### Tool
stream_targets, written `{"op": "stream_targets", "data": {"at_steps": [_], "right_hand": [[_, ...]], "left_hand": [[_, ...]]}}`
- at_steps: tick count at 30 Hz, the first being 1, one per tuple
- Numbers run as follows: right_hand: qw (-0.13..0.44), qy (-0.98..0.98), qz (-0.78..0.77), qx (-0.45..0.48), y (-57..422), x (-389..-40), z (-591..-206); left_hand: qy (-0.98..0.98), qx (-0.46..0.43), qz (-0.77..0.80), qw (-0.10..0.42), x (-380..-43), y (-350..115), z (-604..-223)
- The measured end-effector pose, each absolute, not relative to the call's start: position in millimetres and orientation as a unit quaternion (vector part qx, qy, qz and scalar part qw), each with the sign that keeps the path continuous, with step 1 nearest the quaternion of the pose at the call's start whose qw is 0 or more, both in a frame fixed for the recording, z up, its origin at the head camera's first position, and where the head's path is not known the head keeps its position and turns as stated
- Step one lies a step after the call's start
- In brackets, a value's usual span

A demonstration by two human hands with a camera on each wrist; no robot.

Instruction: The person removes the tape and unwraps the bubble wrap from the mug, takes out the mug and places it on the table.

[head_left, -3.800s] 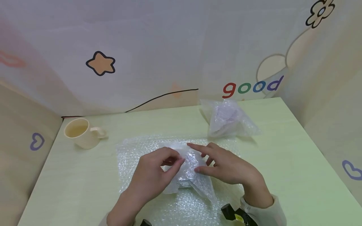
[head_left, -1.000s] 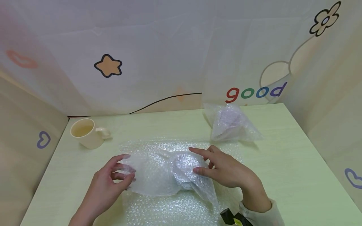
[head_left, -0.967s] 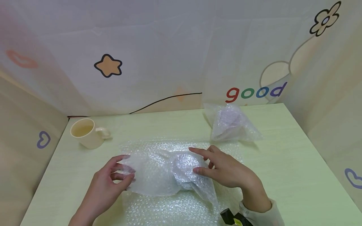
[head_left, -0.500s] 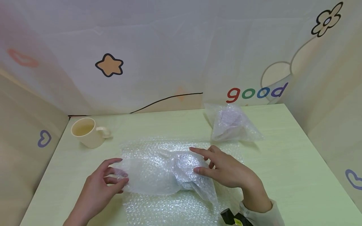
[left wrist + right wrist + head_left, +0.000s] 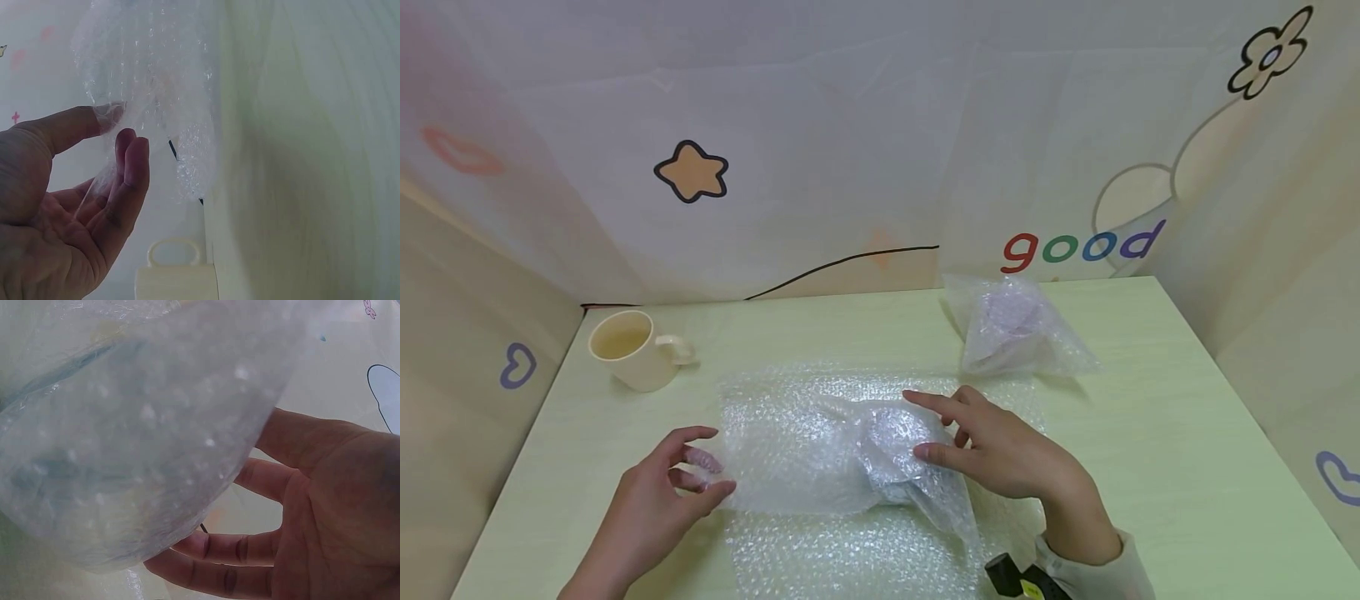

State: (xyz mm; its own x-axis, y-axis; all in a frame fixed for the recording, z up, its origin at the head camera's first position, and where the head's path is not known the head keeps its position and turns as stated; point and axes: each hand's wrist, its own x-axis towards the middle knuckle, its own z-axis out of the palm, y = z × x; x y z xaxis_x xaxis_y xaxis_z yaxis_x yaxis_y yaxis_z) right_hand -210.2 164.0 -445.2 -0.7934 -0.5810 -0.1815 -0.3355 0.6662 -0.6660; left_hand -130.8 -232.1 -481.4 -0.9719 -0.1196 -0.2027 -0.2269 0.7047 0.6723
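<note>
A bundle (image 5: 897,429) in bubble wrap lies on a larger bubble wrap sheet (image 5: 865,558) spread over the table. Its object shows a bluish rim through the plastic; the kind cannot be made out. My right hand (image 5: 1007,450) holds the bundle's right side, thumb and index tips resting on top, the other fingers behind it in the right wrist view. A loose bubble wrap flap (image 5: 801,475) stretches left from the bundle. At its far end my left hand (image 5: 651,496) holds the edge with curved fingers; film covers some fingertips and, in the left wrist view, the thumb (image 5: 109,117).
A cream mug (image 5: 640,358) stands at the back left, its handle to the right. Another bubble-wrapped item (image 5: 1015,329) sits at the back right. Printed fabric walls (image 5: 820,150) border the pale green table (image 5: 1180,433).
My left hand has moved left from the bundle, drawing the folded bubble wrap flap out flat. Over the last second it shifts slightly farther left. My right hand stays on the bundle.
</note>
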Motion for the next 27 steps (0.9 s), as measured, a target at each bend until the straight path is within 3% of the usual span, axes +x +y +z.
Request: {"op": "stream_targets", "data": {"at_steps": [27], "right_hand": [[0.196,0.891,-0.319,-0.257,163.7,-209.5,-444.5]], "left_hand": [[0.955,-0.025,0.271,0.118,-142.4,-241.6,-499.8]]}}
